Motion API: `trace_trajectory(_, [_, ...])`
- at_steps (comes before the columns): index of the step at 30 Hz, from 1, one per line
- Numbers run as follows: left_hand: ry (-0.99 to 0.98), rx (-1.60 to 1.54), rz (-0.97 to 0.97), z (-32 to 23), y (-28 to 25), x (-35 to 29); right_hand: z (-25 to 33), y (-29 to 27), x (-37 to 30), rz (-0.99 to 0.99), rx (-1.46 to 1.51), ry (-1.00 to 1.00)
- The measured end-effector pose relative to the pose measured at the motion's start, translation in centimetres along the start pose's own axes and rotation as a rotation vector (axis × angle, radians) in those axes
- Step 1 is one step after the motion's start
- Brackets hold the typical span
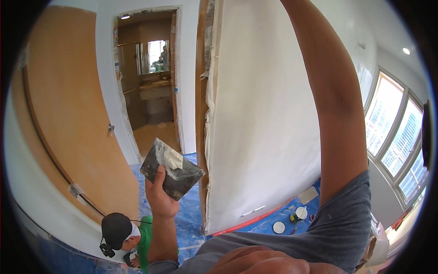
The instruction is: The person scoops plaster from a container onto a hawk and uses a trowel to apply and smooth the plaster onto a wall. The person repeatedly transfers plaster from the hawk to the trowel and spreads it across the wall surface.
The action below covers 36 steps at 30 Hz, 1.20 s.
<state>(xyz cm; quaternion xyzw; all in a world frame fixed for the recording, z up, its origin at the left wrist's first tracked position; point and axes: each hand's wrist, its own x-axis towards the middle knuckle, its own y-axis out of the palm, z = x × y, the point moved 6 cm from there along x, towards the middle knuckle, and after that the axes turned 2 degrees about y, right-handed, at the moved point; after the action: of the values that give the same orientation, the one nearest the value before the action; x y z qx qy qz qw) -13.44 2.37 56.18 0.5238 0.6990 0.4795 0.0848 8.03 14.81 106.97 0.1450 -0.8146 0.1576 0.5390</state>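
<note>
My left hand (160, 196) grips a dark, square putty board (175, 180) at its lower left side, with the thumb lying over its face. A lump of off-white putty (172, 160) sits on the board's upper part, and smears spread around it. Raised high, my right arm (335, 100) passes in front of a smooth white wall (260, 114) and leaves the picture at the top edge. The right hand is out of sight, so what it holds or touches does not show.
Below left, a person in a black cap (119, 230) is close to my left forearm. Blue sheeting (187, 223) covers the floor; an open tub (299, 214) and a white lid (278, 227) stand by the wall. A wooden door (75, 100), a doorway and windows (388, 114) surround the space.
</note>
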Motion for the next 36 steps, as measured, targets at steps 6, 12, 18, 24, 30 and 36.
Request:
trace_trajectory(6, [-0.063,-0.014,0.040,1.0,-0.5,1.1,0.9,0.5,-2.6,0.051,0.002,-0.096])
trace_trajectory(12, [-0.139,-0.017,0.029,2.1,-0.4,2.1,6.1,-1.7,-9.9,0.174,0.147,0.029])
trace_trajectory(18, [-0.175,-0.034,0.019,1.9,-0.6,2.3,9.5,-0.5,-17.6,0.175,0.154,0.082])
trace_trajectory(24, [-0.185,-0.039,0.051,2.2,-0.6,2.4,11.4,2.0,-26.9,0.183,0.080,0.124])
trace_trajectory(30, [-0.191,-0.039,0.068,1.9,-0.4,2.2,14.0,2.2,-32.2,0.350,0.133,0.171])
trace_trajectory(36, [-0.215,-0.072,0.077,2.1,0.0,2.0,15.0,1.8,-33.9,0.493,0.158,0.136])
